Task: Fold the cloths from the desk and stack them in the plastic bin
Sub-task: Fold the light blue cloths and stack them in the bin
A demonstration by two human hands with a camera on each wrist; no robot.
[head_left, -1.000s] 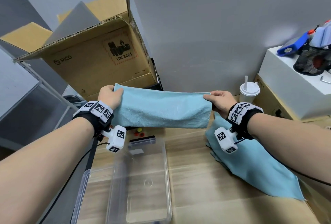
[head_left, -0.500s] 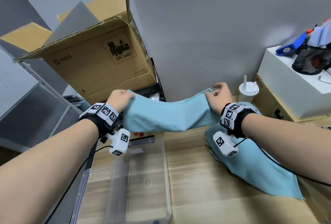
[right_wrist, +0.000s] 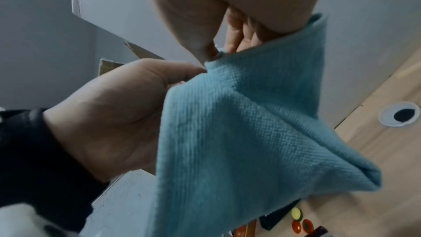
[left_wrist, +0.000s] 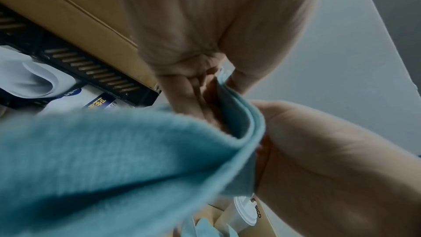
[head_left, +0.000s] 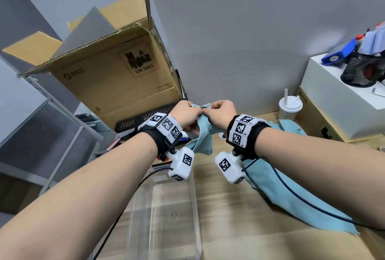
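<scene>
Both hands meet in front of me above the desk's far side and pinch the two ends of a light blue cloth [head_left: 203,137] together. My left hand [head_left: 187,112] and right hand [head_left: 220,112] touch at the knuckles. The cloth hangs doubled below them as a short loop. In the left wrist view the cloth [left_wrist: 114,159] runs from my left fingers [left_wrist: 189,96] round the right thumb. In the right wrist view the cloth [right_wrist: 239,132] drops from my right fingers [right_wrist: 237,31]. A second blue cloth [head_left: 291,193] lies spread on the desk under my right forearm. The clear plastic bin [head_left: 196,218] stands empty below my left wrist.
An open cardboard box [head_left: 112,76] stands at the back left over a black tray [head_left: 145,118]. At the back right are a lidded cup with a straw [head_left: 290,107], a white box [head_left: 341,103] and a black mesh holder [head_left: 362,72]. The wooden desk [head_left: 229,218] has a cable hole [right_wrist: 398,113].
My hands, a cloth's length apart one second ago, have come together. The stretched cloth sagged and now hangs folded in half between them.
</scene>
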